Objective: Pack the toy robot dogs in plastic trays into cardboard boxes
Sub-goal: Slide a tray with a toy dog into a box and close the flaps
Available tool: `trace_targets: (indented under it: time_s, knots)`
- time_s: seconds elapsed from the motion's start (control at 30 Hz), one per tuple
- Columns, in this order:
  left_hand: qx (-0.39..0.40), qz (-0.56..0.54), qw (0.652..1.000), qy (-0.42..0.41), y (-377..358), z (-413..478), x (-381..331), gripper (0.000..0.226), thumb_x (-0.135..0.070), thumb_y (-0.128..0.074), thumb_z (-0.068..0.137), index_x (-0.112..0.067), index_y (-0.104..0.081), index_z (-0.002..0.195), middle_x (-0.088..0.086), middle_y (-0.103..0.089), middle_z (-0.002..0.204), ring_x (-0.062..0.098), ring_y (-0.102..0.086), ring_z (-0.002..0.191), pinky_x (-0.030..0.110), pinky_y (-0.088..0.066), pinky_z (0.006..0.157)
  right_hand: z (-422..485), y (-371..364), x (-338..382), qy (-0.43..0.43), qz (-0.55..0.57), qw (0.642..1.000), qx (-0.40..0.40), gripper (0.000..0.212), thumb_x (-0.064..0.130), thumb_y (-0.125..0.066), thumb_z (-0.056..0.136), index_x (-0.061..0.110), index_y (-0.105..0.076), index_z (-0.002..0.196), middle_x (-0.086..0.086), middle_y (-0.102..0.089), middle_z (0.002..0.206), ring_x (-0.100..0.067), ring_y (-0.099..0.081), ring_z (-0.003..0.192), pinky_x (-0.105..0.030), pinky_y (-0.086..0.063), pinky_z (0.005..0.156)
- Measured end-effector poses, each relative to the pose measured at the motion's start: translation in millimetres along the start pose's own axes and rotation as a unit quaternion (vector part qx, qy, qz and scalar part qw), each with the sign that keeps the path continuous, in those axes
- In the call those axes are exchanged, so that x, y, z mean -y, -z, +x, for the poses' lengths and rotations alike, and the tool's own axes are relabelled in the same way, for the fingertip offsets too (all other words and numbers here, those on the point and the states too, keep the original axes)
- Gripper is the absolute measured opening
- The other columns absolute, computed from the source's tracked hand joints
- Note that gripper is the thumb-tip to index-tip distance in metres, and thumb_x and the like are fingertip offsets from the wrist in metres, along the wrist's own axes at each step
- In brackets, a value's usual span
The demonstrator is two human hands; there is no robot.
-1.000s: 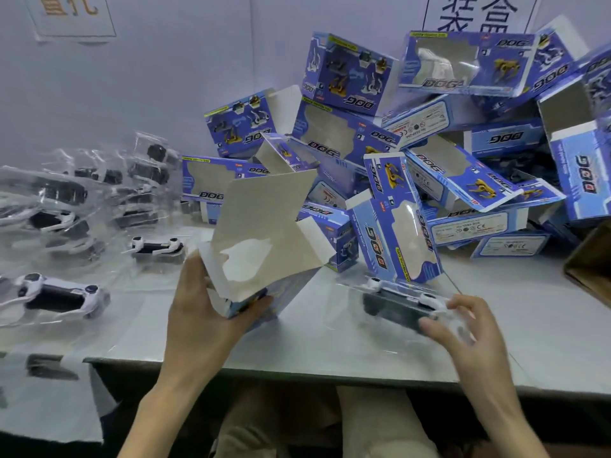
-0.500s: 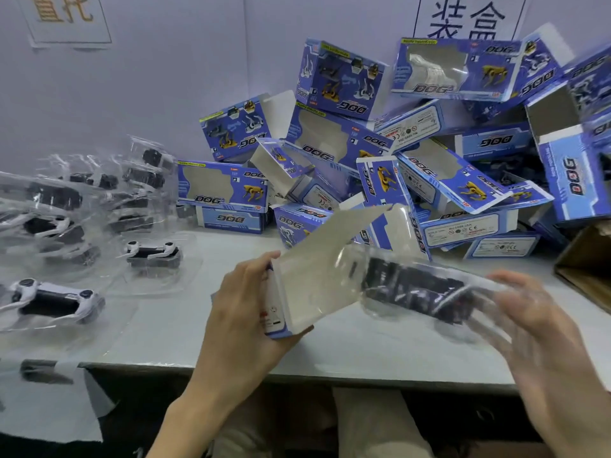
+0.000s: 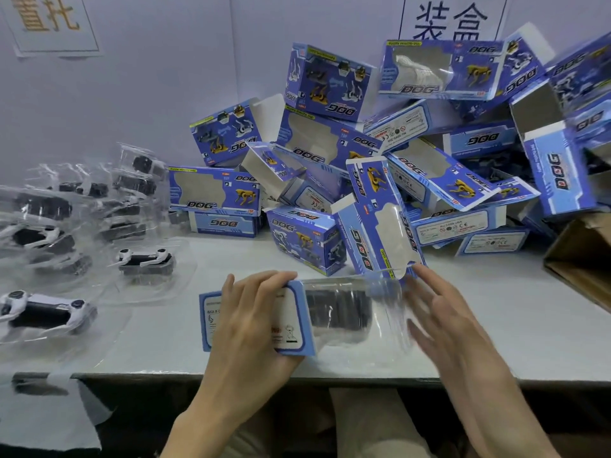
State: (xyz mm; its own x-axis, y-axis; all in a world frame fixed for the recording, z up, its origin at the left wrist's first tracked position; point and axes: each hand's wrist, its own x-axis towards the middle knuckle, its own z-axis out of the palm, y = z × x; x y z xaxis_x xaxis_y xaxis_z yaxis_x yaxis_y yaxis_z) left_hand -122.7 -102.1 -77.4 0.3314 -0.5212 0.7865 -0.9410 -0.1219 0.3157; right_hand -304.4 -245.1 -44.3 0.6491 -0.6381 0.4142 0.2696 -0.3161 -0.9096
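My left hand (image 3: 254, 322) grips a blue cardboard box (image 3: 291, 325) lying on its side near the table's front edge, its white label panel facing up. A clear plastic tray with a dark toy robot dog (image 3: 340, 312) sticks partway out of the box's right end. My right hand (image 3: 443, 319) presses straight fingers against the tray's right end. The tray's outer edge is motion-blurred.
Several trayed robot dogs (image 3: 145, 259) lie at the left of the grey table (image 3: 496, 325). A tall heap of blue boxes (image 3: 380, 166) fills the back and right. A brown carton (image 3: 582, 259) sits at the far right. White paper (image 3: 49, 414) hangs off the front-left edge.
The box has turned from flap-up to lying flat. My right hand lifted the trayed dog from the table and has pushed it leftward into the box's open end.
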Motion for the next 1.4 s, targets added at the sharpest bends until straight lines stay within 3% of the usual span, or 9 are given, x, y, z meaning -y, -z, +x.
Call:
trace_targets:
  time_s: [0.2,0.37,0.6,0.7,0.8,1.0,1.17,1.3,1.4]
  knots:
    - [-0.053,-0.138,0.983,0.108,8.7,3.8,-12.9,0.084,-0.043,-0.089,0.059,-0.027,-0.046,0.130,-0.012,-0.055,0.121,0.014,-0.056,0.111,0.033,-0.051,0.090,-3.4,3.1,26.3,0.207,0.013,0.970,-0.125,0.058,0.000,-0.051,0.088,0.047,-0.066,0.118,0.017,-0.063,0.133,-0.010,-0.054,0.130,-0.033,-0.047,0.105]
    - [-0.090,-0.285,0.945,0.134,-2.9,3.9,-44.8,0.084,-0.043,-0.094,0.059,-0.033,-0.046,0.127,-0.014,-0.062,0.117,0.006,-0.065,0.106,0.014,-0.053,0.077,-3.1,-7.7,46.6,0.311,-0.332,0.890,0.021,0.051,0.038,-0.047,0.095,0.036,-0.045,0.146,0.015,-0.041,0.155,-0.012,-0.032,0.147,-0.030,-0.025,0.116]
    - [-0.025,-0.360,0.912,0.193,-33.5,4.8,-26.3,0.076,-0.044,-0.084,0.064,-0.038,-0.045,0.128,-0.012,-0.062,0.117,0.007,-0.061,0.112,0.010,-0.050,0.081,23.0,-20.7,23.4,0.173,-0.564,0.791,0.164,0.060,0.058,-0.037,0.090,0.042,-0.035,0.149,0.026,-0.033,0.153,0.000,-0.017,0.144,-0.017,-0.004,0.113]
    - [-0.070,-0.296,0.936,0.176,-35.6,8.1,-24.7,0.086,-0.050,-0.079,0.067,-0.038,-0.034,0.139,-0.023,-0.047,0.134,0.000,-0.046,0.129,0.006,-0.040,0.095,35.8,-23.1,20.4,0.170,-0.561,0.796,0.151,0.060,0.059,-0.034,0.089,0.040,-0.039,0.146,0.023,-0.042,0.148,-0.001,-0.027,0.139,-0.021,-0.014,0.112]
    - [-0.142,-0.161,0.974,0.069,-27.9,14.0,-25.4,0.082,-0.042,-0.073,0.078,-0.014,-0.037,0.146,-0.007,-0.040,0.147,0.009,-0.036,0.140,0.014,-0.029,0.111,39.9,-22.7,18.5,0.175,-0.552,0.801,0.150,0.062,0.061,-0.027,0.088,0.040,-0.042,0.144,0.023,-0.045,0.147,-0.001,-0.030,0.138,-0.025,-0.020,0.113]
    - [-0.032,-0.053,0.998,-0.010,-16.1,30.6,-29.8,0.057,-0.029,-0.077,0.083,-0.017,-0.058,0.136,-0.007,-0.057,0.140,0.008,-0.045,0.136,0.035,-0.039,0.112,41.2,-19.3,18.7,0.176,-0.555,0.796,0.165,0.061,0.045,-0.035,0.087,0.038,-0.039,0.147,0.022,-0.043,0.148,0.002,-0.030,0.139,-0.024,-0.020,0.115]
    - [0.067,0.023,0.997,-0.037,4.4,51.8,-28.6,0.047,-0.034,-0.082,0.078,-0.021,-0.070,0.121,-0.009,-0.070,0.121,0.005,-0.054,0.115,0.025,-0.044,0.094,60.0,-11.9,23.9,0.155,-0.477,0.846,0.180,0.045,0.022,-0.045,0.093,0.033,-0.058,0.134,0.020,-0.058,0.133,0.004,-0.049,0.120,-0.021,-0.033,0.110]
    - [0.142,0.059,0.987,-0.050,14.9,62.2,-34.3,0.043,-0.036,-0.080,0.080,-0.024,-0.071,0.120,-0.010,-0.071,0.119,0.009,-0.058,0.114,0.026,-0.039,0.090,70.4,0.4,19.7,0.168,-0.348,0.920,-0.069,0.033,0.020,-0.069,0.090,0.027,-0.064,0.122,0.011,-0.058,0.124,0.000,-0.052,0.111,-0.015,-0.038,0.093]
    - [0.155,0.074,0.984,-0.054,13.4,61.8,-37.2,0.044,-0.035,-0.075,0.085,-0.023,-0.067,0.127,-0.007,-0.067,0.126,0.013,-0.056,0.119,0.022,-0.031,0.092,70.4,0.4,9.2,0.028,-0.239,0.961,-0.134,0.049,0.034,-0.077,0.082,0.027,-0.054,0.124,0.006,-0.056,0.121,-0.009,-0.056,0.103,-0.026,-0.045,0.084]
